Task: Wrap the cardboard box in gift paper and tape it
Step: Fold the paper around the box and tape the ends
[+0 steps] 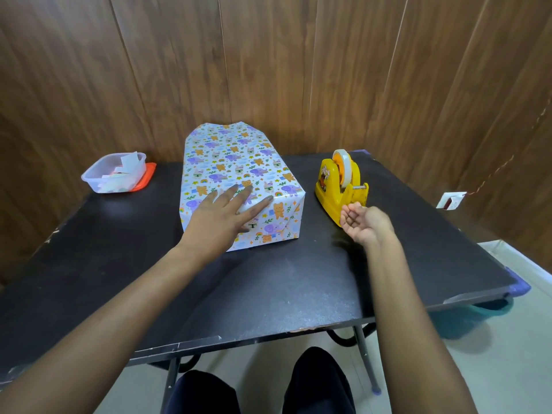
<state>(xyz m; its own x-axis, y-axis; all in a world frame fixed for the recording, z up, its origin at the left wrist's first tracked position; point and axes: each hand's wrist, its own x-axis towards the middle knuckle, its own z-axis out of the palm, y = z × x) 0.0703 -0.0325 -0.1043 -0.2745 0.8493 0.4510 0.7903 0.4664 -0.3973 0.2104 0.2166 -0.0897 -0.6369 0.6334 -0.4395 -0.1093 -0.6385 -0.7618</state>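
I kept my left hand [222, 216] flat on the box [239, 162], fingers straight, with my right hand [363, 224] (fingers loosely curled, seemingly empty) nearer the dispenser [340, 186].

Under your left fingers [236, 196] the gift paper [236, 156] looks smooth and printed, with a slight sheen on its creases. Just beyond your right fingers [348, 215] the tape dispenser [328, 192] is glossy yellow plastic, and its tape roll [346, 167] is pale and shiny. Below your fingers the table [268, 288] top is dark, matt and finely speckled, chipped at the edges, on thin metal legs [366, 354]. Far left of your left fingers, the tub [98, 177] is cloudy clear plastic on an orange plastic lid [148, 174]. Beyond your fingertips the wall [268, 55] is wood-grain panelling.
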